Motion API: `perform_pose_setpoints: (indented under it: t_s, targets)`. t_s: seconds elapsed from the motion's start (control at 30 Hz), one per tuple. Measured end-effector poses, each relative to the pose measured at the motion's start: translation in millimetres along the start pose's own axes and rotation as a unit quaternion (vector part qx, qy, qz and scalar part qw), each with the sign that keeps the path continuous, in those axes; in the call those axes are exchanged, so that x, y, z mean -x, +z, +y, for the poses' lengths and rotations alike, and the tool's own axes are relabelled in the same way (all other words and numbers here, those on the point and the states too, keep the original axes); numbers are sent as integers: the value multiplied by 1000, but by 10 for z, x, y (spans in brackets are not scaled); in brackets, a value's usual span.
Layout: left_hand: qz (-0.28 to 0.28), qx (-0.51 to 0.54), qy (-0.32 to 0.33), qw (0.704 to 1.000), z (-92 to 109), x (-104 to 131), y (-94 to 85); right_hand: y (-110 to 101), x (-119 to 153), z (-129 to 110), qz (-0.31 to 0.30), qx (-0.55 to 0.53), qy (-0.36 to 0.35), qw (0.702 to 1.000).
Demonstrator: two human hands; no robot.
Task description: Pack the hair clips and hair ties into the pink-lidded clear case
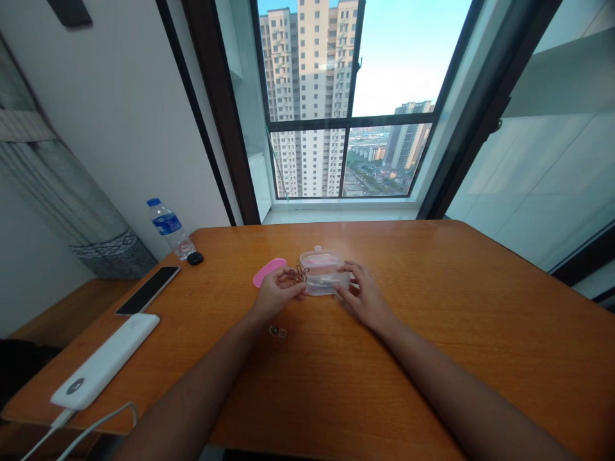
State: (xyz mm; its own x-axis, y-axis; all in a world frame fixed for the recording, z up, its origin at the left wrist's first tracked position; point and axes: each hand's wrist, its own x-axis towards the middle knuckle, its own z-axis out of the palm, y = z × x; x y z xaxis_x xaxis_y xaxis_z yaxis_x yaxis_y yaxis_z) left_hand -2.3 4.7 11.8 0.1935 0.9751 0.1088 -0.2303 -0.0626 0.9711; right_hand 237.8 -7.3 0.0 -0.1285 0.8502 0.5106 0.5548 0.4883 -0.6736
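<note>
Clear box [327,286]: on wood table [432,333], approx. centre;
L hand [277,291]: thumb + fingers nearly together on looped pcs [301,273], by box's L end;
R hand [364,294]: thumb + fingers part-spread at box's R end; can't tell if gripping;
Pink oval pc [264,271]: just beyond L hand;
Sm. rings [282,334]: 2, loose on table

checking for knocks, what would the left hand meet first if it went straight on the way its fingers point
Most likely the clear plastic box, just right of the left hand; any gap between them is unclear.
</note>
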Motion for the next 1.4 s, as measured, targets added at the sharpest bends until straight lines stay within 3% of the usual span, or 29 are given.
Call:
perform_pose_setpoints:
  t_s: [0.3, 0.67, 0.87, 1.07, 1.2, 1.4]
  targets:
    - [-39, 1, 3, 999, -85, 16, -23, -20, 62, -154, 5, 3, 36, 999]
    - [-43, -1, -8, 999, -67, 32, -5, -10, 65, -147, 24, 50, 0, 998]
    - [-53, -6, -4, 999, -19, 66, 24, -102, 67, -343, 71, 81, -76, 991]
    - [-102, -67, 16, 992, 47, 171, 79, -112, 134, -541, 2, 66, -159, 985]
    - [-128, -75, -2, 989, 54, 212, 112, -63, 163, -527, -29, 39, -154, 987]
    - [-107, -21, -18, 994, 79, 184, 98, -65, 155, -491, 0, -25, -96, 995]
